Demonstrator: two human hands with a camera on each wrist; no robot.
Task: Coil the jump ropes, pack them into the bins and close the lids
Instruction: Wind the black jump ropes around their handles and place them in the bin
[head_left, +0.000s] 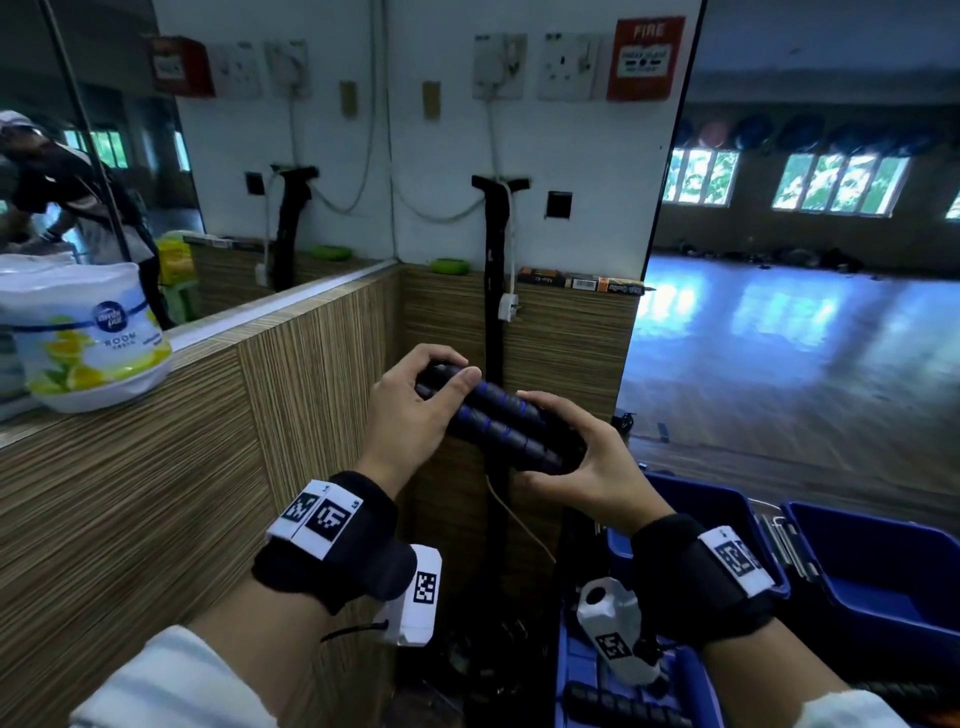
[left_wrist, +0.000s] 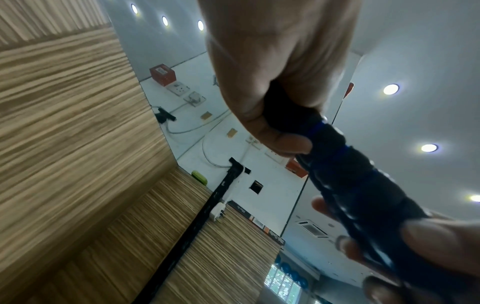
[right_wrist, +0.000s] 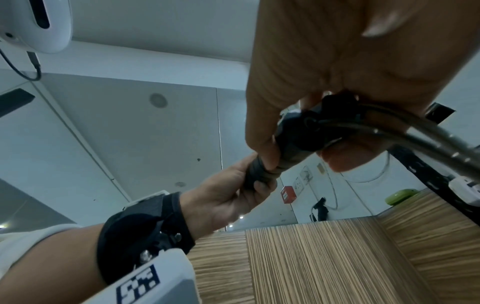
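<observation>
Two black jump rope handles (head_left: 498, 418) with blue rings lie side by side in front of me, held at chest height. My left hand (head_left: 421, 400) grips their far end, thumb on top. My right hand (head_left: 571, 457) cups the near end from below, fingers curled round it. In the right wrist view the grey cable (right_wrist: 420, 131) leaves the handle ends (right_wrist: 306, 133) and runs off to the right. The left wrist view shows the handles (left_wrist: 350, 174) passing from my left fingers to my right fingers (left_wrist: 441, 242). A thin rope strand (head_left: 514, 514) hangs below the handles.
Two open blue bins (head_left: 883, 566) stand at lower right, with a blue lid (head_left: 587, 665) and another black handle (head_left: 623, 709) below my right wrist. A wood-panelled ledge (head_left: 156, 467) carries a room-freshener tub (head_left: 88, 338). A black strap (head_left: 493, 291) hangs on the wall ahead.
</observation>
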